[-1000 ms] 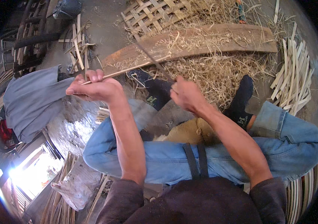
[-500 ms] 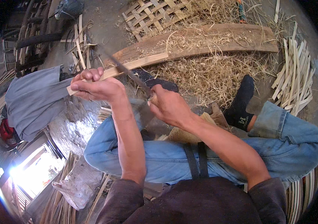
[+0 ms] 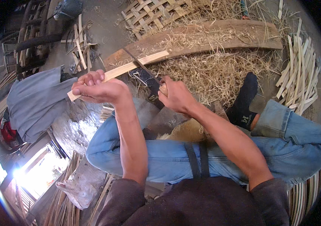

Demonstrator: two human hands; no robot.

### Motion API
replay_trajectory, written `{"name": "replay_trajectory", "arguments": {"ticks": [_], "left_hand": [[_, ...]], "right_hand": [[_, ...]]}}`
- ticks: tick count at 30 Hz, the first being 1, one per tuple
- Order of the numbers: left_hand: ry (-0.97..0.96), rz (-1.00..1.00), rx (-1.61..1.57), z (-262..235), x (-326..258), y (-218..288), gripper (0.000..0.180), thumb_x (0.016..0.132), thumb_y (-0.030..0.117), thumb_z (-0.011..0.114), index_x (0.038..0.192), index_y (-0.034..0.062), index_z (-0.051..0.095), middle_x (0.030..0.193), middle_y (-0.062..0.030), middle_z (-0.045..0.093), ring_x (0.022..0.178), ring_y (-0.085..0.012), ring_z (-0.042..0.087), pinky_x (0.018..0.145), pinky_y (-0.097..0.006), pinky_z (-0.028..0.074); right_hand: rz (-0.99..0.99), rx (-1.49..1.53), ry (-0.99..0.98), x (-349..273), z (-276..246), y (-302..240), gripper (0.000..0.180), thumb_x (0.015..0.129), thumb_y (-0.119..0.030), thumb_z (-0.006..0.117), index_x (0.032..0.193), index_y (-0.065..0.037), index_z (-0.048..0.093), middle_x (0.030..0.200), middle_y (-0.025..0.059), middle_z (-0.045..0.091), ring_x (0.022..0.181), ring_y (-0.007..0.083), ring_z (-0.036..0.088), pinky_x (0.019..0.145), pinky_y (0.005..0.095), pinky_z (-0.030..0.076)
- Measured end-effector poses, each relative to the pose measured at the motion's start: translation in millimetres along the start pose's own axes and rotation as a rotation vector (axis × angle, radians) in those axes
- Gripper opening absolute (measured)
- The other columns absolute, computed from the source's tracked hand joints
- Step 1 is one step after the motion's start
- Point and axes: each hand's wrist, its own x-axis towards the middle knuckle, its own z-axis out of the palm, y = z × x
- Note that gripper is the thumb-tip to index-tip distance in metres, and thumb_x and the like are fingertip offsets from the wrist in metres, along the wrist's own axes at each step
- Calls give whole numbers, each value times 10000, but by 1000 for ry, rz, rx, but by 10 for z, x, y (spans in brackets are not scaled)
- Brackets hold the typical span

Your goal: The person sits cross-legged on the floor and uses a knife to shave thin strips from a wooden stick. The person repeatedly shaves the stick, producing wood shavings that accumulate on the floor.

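Wooden strip [image 3: 122, 70], gripped in the left hand [image 3: 103, 90], slants rightward to the near edge of the board [image 3: 268, 35]; a knife [image 3: 149, 73], gripped in the right hand [image 3: 177, 96], crosses it.

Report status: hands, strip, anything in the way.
Left hand closed on pale strip. Right hand gripping knife, crossing strip in view. Loose shavings litter curved plank; nothing seen blocking knife.

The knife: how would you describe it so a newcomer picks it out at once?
Start at the long board near the top. At its left end, a pale strip slants up from the left hand. The knife crosses that strip, held in the right hand; unlike the strip, its blade is thin and dark.
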Motion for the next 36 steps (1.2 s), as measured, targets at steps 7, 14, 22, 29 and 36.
{"name": "replay_trajectory", "arguments": {"ticks": [7, 14, 22, 29, 36], "left_hand": [[6, 1, -1, 101, -33, 31, 543, 962, 640, 373, 750, 148, 287, 675, 47, 270, 544, -48, 258, 482, -216, 239], [-32, 12, 20, 76, -101, 80, 535, 958, 634, 396, 747, 161, 261, 671, 52, 264, 545, -45, 274, 473, -208, 235], [-15, 29, 0, 53, -36, 62, 513, 970, 619, 382, 765, 155, 299, 667, 46, 274, 539, -46, 282, 467, -213, 237], [134, -5, -264, -130, 369, 277, 496, 952, 640, 404, 819, 162, 378, 648, 51, 299, 519, -55, 275, 472, -214, 252], [134, -178, -259, -207, 209, -16, 584, 934, 721, 243, 890, 159, 401, 721, 31, 364, 608, -73, 341, 568, -224, 309]], "right_hand": [[86, -51, -8, 72, -95, 131, 462, 813, -232, 620, 1080, 129, 514, 862, 330, 634, 843, 471, 639, 791, 503, 499], [40, -115, -53, 53, -155, 136, 427, 804, -206, 601, 1039, 140, 515, 832, 319, 638, 830, 471, 640, 769, 496, 512], [56, -247, 24, 56, -187, 511, 398, 792, -216, 597, 1003, 114, 530, 824, 305, 642, 813, 468, 637, 761, 504, 513], [155, -279, 84, 47, -335, 829, 403, 802, -241, 599, 1031, 85, 537, 829, 301, 645, 818, 465, 638, 765, 506, 509], [80, -133, 93, -127, -129, 374, 405, 826, -241, 591, 1065, 74, 502, 805, 289, 642, 786, 460, 644, 725, 507, 512]]}}
